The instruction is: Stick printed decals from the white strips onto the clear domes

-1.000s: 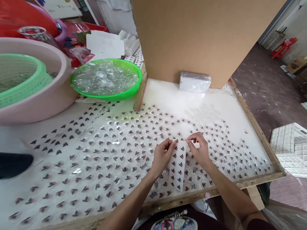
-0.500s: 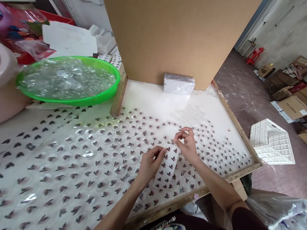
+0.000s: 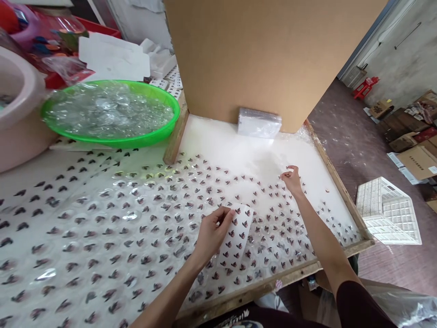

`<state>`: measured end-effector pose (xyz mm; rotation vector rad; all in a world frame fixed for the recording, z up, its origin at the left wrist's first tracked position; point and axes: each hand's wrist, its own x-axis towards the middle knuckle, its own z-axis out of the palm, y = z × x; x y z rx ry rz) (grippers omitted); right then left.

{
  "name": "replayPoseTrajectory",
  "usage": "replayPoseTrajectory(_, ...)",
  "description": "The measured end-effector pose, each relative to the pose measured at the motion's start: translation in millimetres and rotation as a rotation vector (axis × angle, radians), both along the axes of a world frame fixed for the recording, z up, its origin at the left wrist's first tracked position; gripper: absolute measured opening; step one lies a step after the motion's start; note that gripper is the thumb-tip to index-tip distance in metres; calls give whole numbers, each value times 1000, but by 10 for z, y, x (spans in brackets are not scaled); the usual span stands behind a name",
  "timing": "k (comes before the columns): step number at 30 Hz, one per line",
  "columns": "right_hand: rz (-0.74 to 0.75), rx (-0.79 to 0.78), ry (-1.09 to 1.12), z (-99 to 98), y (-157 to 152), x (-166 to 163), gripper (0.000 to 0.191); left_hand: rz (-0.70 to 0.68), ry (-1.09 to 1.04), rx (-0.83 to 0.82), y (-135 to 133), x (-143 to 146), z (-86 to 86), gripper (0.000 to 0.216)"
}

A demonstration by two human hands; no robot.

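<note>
My left hand (image 3: 213, 230) pinches the upper left edge of a white sheet of stickers (image 3: 239, 239), each printed with a small dark and reddish figure. The sheet slants down toward me above the table. Farther to the right, my right hand (image 3: 291, 178) is low over the white surface, its thumb and forefinger together at a small dark-printed sticker (image 3: 280, 176). Around both hands lie many thin clear plastic pieces (image 3: 150, 234) bearing the same print. Beyond my right hand, some clear pieces on the surface are hard to make out.
A green basin (image 3: 170, 127) heaped with clear plastic pieces stands at the left, beside a pink tub (image 3: 30, 118). A large cardboard box (image 3: 269, 54) rises behind a wrapped white stack (image 3: 259, 124). Wooden strips (image 3: 341, 182) edge the table; a white crate (image 3: 392, 214) is on the floor.
My right hand has left the sheet's top edge and moved right and away from me with a sticker. My left hand still holds the sheet. The view has shifted slightly.
</note>
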<state>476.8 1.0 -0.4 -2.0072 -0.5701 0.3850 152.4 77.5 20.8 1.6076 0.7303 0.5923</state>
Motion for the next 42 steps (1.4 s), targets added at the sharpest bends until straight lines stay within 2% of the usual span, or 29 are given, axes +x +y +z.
replayPoseTrajectory(7,109,-199,-279,-112,28,-16,43,-1,8,-3,-7,11,26,32)
replayPoseTrajectory(10,83,-269,-450,-82,9,-29,44,-4,15,8,-8,16,44,32)
replayPoseTrajectory(14,35,-214,-554,6,-17,-119,33,-12,19,30,-15,15,74,33)
replayPoseTrajectory(16,66,-140,-503,45,-8,-190,21,-16,17,35,-21,13,86,33)
replayPoseTrajectory(18,130,-110,-337,68,19,-253,18,-13,12,43,-24,12,90,34)
replayPoseTrajectory(20,175,-128,-171,74,55,-287,17,-4,4,56,-23,13,88,36)
replayPoseTrajectory(22,176,-161,-107,64,89,-292,16,4,-3,69,-19,13,85,36)
replayPoseTrajectory(30,181,-292,-193,38,156,-316,1,-21,-10,38,-14,-3,76,35)
replayPoseTrajectory(35,150,-398,-432,195,130,-403,17,0,-19,35,-16,-1,44,34)
replayPoseTrajectory(38,180,-236,-390,302,46,-648,8,14,-18,15,-23,1,30,35)
replayPoseTrajectory(40,323,-82,-195,351,-38,-934,17,31,-14,13,-29,2,21,36)
replayPoseTrajectory(42,516,-13,10,380,-123,-1258,25,56,-11,21,-34,3,16,35)
